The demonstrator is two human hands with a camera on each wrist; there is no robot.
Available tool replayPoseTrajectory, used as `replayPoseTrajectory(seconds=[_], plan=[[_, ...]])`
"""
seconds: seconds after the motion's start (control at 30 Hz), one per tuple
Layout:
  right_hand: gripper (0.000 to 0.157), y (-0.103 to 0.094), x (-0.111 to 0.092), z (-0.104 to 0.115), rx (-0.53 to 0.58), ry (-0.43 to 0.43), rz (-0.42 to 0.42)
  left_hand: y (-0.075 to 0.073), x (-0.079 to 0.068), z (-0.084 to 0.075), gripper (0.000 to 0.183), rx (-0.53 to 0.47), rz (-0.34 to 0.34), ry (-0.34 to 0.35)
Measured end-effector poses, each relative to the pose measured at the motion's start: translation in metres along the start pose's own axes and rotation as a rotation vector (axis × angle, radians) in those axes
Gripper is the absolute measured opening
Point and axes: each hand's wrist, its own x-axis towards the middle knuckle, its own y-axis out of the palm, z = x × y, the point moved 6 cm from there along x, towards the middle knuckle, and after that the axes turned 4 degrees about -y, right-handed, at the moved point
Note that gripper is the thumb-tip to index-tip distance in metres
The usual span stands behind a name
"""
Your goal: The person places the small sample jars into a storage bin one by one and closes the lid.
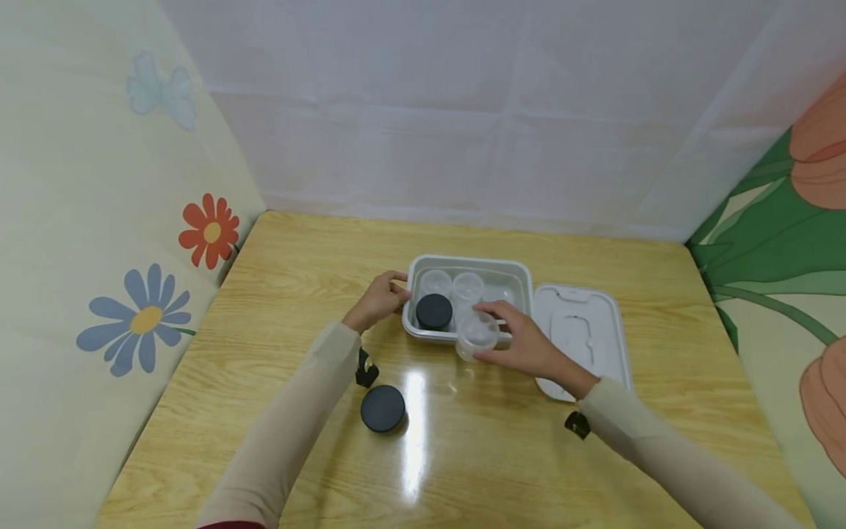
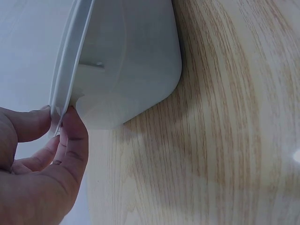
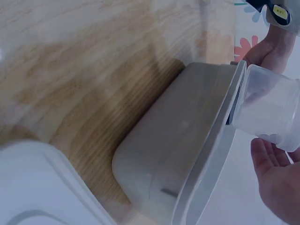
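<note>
A white rectangular food container [image 1: 472,259] stands lidless on the wooden table. My left hand [image 1: 380,301] pinches its left rim between thumb and fingers, as the left wrist view also shows. Just over the front rim, my right hand [image 1: 522,344] grips a clear plastic jar [image 1: 477,336] by its side; no lid covers it. In the right wrist view the jar [image 3: 265,105] looks see-through, with the rim right behind it. Inside the container are more clear jars [image 1: 435,282] and a round black lid [image 1: 434,312] at the front left.
A white container lid [image 1: 575,338] lies flat to the right of the container. Another round black lid [image 1: 383,408] is on the table in front, near my left forearm. Fabric with printed flowers hangs at both sides, and a plain white sheet [image 1: 396,132] behind.
</note>
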Motion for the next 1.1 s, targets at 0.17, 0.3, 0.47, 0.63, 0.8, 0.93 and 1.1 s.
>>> replayPoseTrajectory(seconds=[0.17,0.3,0.47,0.63,0.8,0.93,1.1], plan=[[0.066,-0.012,0.004,-0.010,-0.010,0.022,-0.027,0.000,0.001,0.000,0.040,-0.002,0.002,-0.009],[0.067,-0.024,0.004,-0.025,-0.008,0.090,-0.049,0.001,0.001,0.000,0.041,-0.004,0.013,-0.016],[0.068,-0.036,0.006,-0.038,-0.017,0.131,-0.059,0.000,0.002,0.001,0.040,0.009,0.002,-0.016],[0.068,-0.047,0.011,-0.049,-0.036,0.146,-0.087,0.000,0.001,0.001,0.041,-0.004,0.007,-0.010],[0.068,-0.055,0.017,-0.062,-0.029,0.192,-0.106,0.000,0.000,0.000,0.040,-0.008,0.004,-0.013],[0.068,-0.057,0.021,-0.071,-0.011,0.223,-0.111,0.000,-0.001,-0.001,0.040,-0.006,0.002,-0.013],[0.068,-0.057,0.026,-0.075,-0.017,0.224,-0.126,0.000,-0.002,-0.002,0.041,0.000,-0.003,-0.014]])
